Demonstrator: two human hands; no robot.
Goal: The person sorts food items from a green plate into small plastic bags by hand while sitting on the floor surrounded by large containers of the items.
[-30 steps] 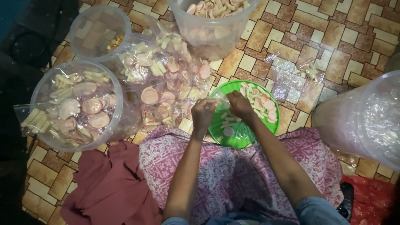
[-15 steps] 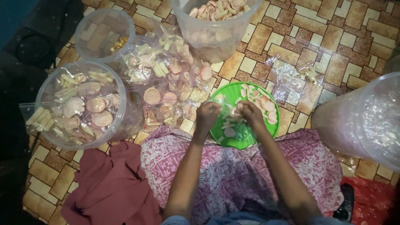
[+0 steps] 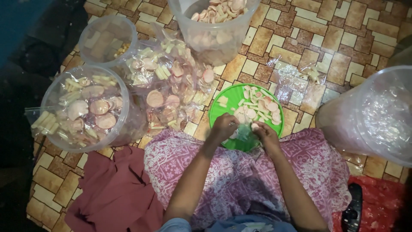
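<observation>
A green round plate [image 3: 226, 112] lies on the tiled floor in front of my lap, holding several pink round and pale stick-shaped crackers [image 3: 259, 105]. My left hand [image 3: 224, 127] and my right hand [image 3: 265, 133] meet over the plate's near edge. Between them they hold a small clear plastic bag [image 3: 245, 131] with a few pieces in it. A pink patterned cloth [image 3: 240, 172] covers my lap under both forearms.
Filled clear packets of crackers [image 3: 171, 88] lie piled left of the plate. A clear tub of packets [image 3: 86, 109], a smaller tub [image 3: 108, 39], and a tall bucket of crackers [image 3: 213, 25] stand around. A large clear bag-lined container [image 3: 373, 116] stands at right. A maroon cloth [image 3: 111, 193] lies at lower left.
Both hands drew back from the plate's middle to its near edge and came together on the small clear bag.
</observation>
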